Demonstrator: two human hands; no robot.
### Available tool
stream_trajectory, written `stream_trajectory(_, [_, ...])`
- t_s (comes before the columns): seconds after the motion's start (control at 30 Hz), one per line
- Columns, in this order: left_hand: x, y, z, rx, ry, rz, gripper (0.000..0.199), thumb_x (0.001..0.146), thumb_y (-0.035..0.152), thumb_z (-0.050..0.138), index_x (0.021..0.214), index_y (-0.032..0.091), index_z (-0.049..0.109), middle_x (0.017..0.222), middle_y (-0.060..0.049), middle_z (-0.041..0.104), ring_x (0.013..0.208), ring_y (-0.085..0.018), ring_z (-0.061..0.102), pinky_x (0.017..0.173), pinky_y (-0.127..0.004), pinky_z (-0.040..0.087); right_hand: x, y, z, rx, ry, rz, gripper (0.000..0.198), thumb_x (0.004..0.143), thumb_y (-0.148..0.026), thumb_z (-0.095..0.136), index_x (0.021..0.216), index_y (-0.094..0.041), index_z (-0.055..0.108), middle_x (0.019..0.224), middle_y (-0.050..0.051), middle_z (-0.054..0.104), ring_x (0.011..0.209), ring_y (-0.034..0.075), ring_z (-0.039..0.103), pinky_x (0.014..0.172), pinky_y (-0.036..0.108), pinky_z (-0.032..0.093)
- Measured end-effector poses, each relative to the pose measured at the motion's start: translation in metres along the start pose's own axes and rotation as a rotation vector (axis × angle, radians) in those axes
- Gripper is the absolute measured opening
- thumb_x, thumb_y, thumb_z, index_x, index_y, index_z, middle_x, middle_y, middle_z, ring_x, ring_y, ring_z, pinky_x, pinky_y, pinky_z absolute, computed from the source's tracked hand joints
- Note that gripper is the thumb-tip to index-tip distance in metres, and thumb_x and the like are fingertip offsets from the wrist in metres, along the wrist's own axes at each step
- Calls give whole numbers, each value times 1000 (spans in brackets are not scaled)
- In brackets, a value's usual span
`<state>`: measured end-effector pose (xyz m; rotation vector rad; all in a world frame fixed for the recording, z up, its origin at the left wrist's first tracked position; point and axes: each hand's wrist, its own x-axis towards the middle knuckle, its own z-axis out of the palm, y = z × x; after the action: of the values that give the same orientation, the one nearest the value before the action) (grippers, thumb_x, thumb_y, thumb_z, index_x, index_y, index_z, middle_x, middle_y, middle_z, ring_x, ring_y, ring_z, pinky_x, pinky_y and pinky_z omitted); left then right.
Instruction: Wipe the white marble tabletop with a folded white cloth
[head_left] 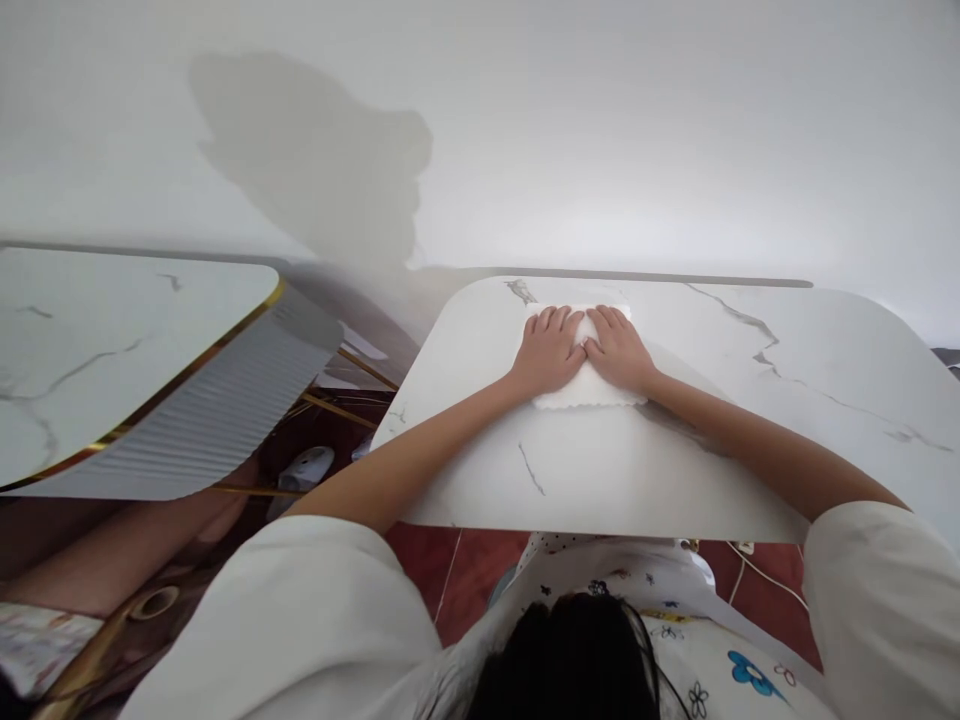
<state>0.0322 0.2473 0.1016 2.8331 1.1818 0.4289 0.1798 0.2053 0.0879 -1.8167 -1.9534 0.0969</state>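
A small white cloth (592, 388) with a scalloped edge lies on a white marble-patterned tabletop (480, 460). Flat on its left part rests my left hand (550, 350), fingers stretched toward the far edge of the table. My right hand (619, 348) presses on the cloth's right part in the same way. The two thumbs meet near the middle of the cloth. Neither hand grips the cloth; both lie open on top of it. The area of cloth beneath the palms is hidden.
A white wall (600, 150) stands right behind the table. At left is a second marble-patterned table (90, 350) with gold trim and a ribbed side. Another person's leg (135, 545) shows beneath it. A white cable (769, 580) runs across the red floor (480, 575).
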Motion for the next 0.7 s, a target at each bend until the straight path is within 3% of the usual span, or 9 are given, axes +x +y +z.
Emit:
stream_trajectory(0.4, [64,-56,8,-28,73,-42,51,88,28,33,137,17,44,139,-11,47,128,-27,38,107,-42,26,92,18,17,-60,13,-86,44,89,-24,36,130,-10,46,137,16,48,129,27,39,109,42,32])
stream_trajectory(0.7, [69,-87,7,-17,59,-120,54,90,30,29,140,14,40,144,-13,42,133,-29,33,109,-44,23,131,10,31,-20,-45,-149,47,88,-25,34,132,-13,46,136,13,51,127,27,42,107,45,33])
